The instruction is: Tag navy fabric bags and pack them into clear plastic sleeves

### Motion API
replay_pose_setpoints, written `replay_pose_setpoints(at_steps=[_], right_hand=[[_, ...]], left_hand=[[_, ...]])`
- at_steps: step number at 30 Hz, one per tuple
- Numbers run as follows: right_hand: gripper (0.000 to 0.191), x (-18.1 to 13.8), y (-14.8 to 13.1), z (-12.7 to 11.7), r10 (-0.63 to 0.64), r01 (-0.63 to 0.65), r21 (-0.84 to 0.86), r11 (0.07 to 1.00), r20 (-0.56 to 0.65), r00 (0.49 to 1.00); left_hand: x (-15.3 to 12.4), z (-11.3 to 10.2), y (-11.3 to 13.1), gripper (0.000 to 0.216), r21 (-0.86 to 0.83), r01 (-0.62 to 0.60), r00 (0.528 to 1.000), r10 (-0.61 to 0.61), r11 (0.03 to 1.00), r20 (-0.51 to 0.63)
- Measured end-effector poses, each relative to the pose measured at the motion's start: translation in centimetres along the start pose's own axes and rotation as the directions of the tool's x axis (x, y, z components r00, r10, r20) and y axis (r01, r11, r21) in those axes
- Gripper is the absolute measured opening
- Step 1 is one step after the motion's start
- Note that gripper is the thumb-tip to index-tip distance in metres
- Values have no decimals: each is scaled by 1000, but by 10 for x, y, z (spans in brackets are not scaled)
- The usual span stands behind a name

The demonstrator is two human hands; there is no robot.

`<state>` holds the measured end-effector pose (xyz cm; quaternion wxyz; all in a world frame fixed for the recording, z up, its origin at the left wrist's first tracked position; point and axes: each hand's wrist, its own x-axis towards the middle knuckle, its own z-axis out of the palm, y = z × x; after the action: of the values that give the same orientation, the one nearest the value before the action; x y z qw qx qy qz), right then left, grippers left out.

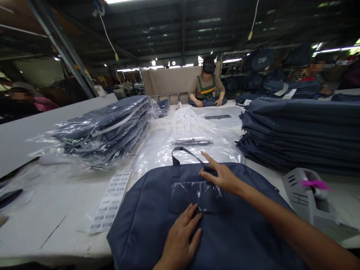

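Note:
A dark blue bag [146, 221] lies flat in front of me, its near part cut off by the bottom of the view. On its face is a clear plastic pocket [184, 193], and above that a strap handle [185, 149] arches up. My left hand [182, 236] rests on the bag with fingers stretched out, the tips at the pocket's lower edge. At the right end of the handle is my right hand [222, 176], its index finger and thumb spread apart. The fingers overlap the strap's end; whether they touch it is unclear.
Clear plastic bags [157, 150] lie behind the blue bag. Plastic-wrapped bags [112, 127] are stacked left, unwrapped bags [303, 131] right. A barcode label sheet [112, 198], a grey plastic holder [300, 195] and white strips [188, 118] are nearby. A co-worker [206, 84] handles another bag opposite.

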<state>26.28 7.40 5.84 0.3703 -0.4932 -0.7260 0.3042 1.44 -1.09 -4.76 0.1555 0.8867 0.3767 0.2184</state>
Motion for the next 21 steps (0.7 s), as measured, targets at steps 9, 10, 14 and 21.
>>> replay_pose_setpoints(at_steps=[9, 10, 14, 21], right_hand=[[31, -73, 6, 54, -90, 148, -203, 968, 268, 959], [33, -67, 3, 52, -48, 115, -220, 969, 289, 956], [31, -30, -22, 41, 37, 79, -317, 945, 345, 938], [39, 24, -12, 89, 152, -140, 403, 904, 3, 988]], left_hand=[[16, -24, 2, 31, -152, 97, 983, -119, 984, -140], [23, -29, 1, 32, -124, 96, 983, -114, 988, -143], [47, -25, -11, 44, 63, -27, 1000, 27, 998, 3], [43, -23, -25, 46, -9, -59, 991, 59, 998, 124]])
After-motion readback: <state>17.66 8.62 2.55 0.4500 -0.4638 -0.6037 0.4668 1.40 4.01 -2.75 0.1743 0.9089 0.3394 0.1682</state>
